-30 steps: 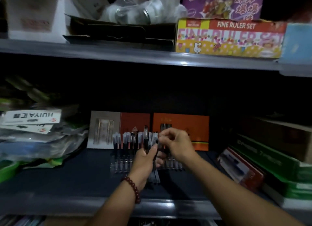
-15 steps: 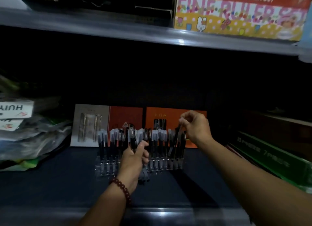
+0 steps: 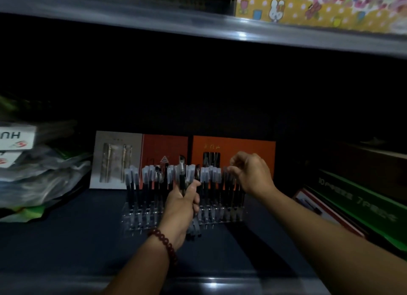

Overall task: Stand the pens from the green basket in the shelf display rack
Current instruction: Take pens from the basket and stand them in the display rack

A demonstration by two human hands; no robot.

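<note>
Down on the dark shelf (image 3: 77,233), seen from the head camera, a clear plastic rack (image 3: 141,220) stands in front of two orange boxes (image 3: 233,147), with its rows mostly filled with upright pens (image 3: 204,175) with pale caps.

The left hand (image 3: 182,208), a bead bracelet (image 3: 165,244) on its wrist, is wrapped firmly round a bundle of pens (image 3: 193,229). It holds them upright just in front of the rack's middle, probably so that the other hand can draw the next one with little travel.

The right hand (image 3: 253,173) hovers over the rack's right end with its fingers curled and its fingertips (image 3: 230,168) drawn together at cap height. Blur hides whether a pen is between them, so I cannot tell if that hand is holding anything. Its position suggests it is seating a pen in one of the last slots on that side.

The green basket is not in view. Plastic-wrapped packs (image 3: 33,178) lie at the left, green boxes (image 3: 363,208) are stacked at the right, and a colourful carton (image 3: 319,6) sits on the shelf above.
</note>
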